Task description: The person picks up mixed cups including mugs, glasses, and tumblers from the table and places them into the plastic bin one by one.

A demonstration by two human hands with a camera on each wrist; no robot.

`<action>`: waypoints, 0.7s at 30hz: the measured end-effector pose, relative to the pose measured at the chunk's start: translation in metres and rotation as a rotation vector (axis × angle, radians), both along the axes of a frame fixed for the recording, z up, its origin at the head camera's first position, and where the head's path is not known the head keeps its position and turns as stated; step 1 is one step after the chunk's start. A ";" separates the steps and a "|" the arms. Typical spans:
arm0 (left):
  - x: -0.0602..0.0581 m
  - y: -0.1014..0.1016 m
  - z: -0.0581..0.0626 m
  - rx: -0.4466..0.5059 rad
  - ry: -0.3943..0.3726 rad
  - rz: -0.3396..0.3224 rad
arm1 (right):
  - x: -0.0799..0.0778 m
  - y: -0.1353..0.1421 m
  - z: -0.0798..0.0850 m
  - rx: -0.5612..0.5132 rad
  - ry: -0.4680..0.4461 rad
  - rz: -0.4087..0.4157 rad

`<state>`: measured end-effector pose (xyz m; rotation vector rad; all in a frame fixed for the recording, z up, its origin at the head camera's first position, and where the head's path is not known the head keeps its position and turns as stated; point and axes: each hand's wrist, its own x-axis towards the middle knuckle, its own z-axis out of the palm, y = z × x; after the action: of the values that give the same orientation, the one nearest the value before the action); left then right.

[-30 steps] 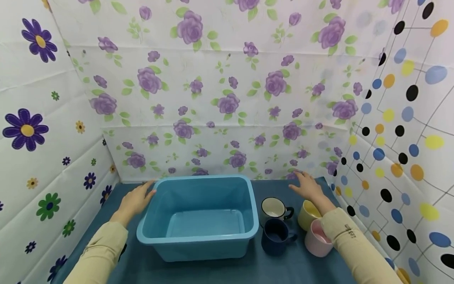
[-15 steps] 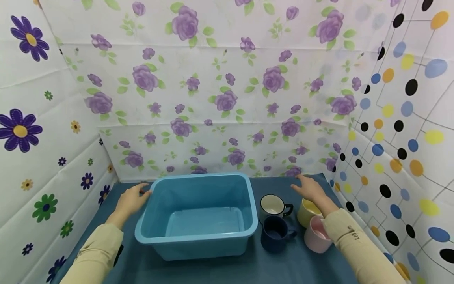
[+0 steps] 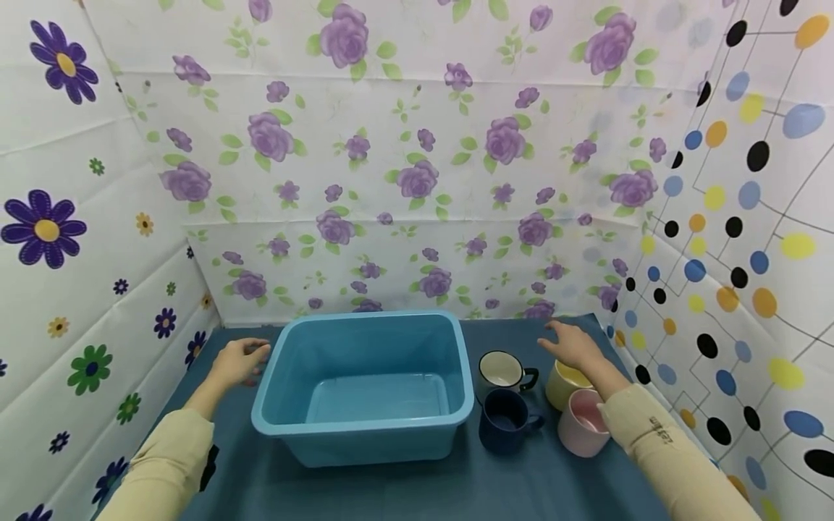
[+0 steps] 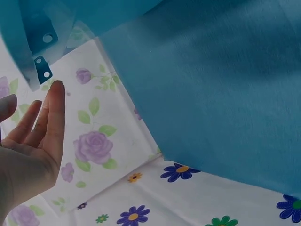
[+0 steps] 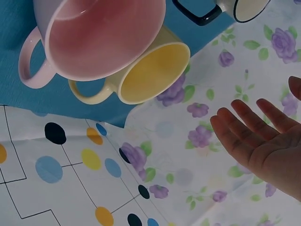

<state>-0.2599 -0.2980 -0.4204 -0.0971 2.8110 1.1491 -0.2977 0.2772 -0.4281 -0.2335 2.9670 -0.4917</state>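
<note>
A blue plastic basin (image 3: 361, 427) stands on the dark blue cloth, its inside bare. Just left of its rim hovers my left hand (image 3: 236, 362), fingers loosely bent and holding nothing; the left wrist view shows the same hand (image 4: 40, 136) below the basin's edge (image 4: 19, 52). My right hand (image 3: 573, 346) is in the air behind the mugs, fingers spread and nothing in them. Nearest to it is a yellow mug (image 3: 562, 387), with a pink mug (image 3: 583, 427) in front. Left of these sit a cream mug with a black rim (image 3: 502, 370) and a navy mug (image 3: 504, 427).
Patterned sheets hang behind and at both sides: a rose-printed back sheet (image 3: 391, 275), a flower sheet (image 3: 111, 318) on the left and a dotted sheet (image 3: 717, 347) on the right. The cloth (image 3: 365, 492) covers the table up to them.
My left hand has come away from the basin's rim, a little left and down. The right hand has shifted slightly down and right. The basin and mugs stand as before.
</note>
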 end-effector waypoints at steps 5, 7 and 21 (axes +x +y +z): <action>0.007 -0.003 0.002 0.115 -0.130 0.032 | 0.005 -0.002 0.003 0.006 -0.005 0.015; 0.010 -0.004 0.004 0.162 -0.176 0.037 | 0.007 -0.002 0.004 0.005 -0.006 0.021; 0.027 -0.007 0.004 0.272 -0.329 -0.012 | 0.022 -0.010 0.002 0.024 0.017 0.061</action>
<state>-0.2326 -0.3049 -0.4160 -0.2235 2.3485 1.3595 -0.2759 0.2673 -0.4262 -0.3264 2.9704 -0.4485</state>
